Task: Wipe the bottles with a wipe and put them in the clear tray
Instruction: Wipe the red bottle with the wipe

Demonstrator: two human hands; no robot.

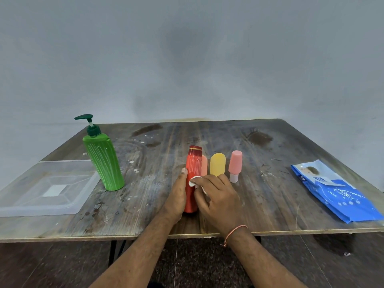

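nearest, at the table's (145,229) near edge: left hand (176,196) wrapped around the left side of the red bottle (192,173), steadying it upright, thumb up along its side; right hand (216,198) curled on a white wipe (194,181), pinching it and pressing it against the bottle's front at mid-height. judged mid-wipe on this first bottle. best done with long strokes from the cap down to the base, turning the bottle in the left grip to reach the hidden back, keeping the base planted so as not to knock the neighbours. just behind, touching or nearly so: a peach bottle (204,166), then a yellow bottle (217,164) and a pink bottle (235,166) to the right. near left: the clear tray (18,206), holding no bottles yet. beside it, further back: a green pump bottle (105,163). near right: a blue wipes pack (336,196).
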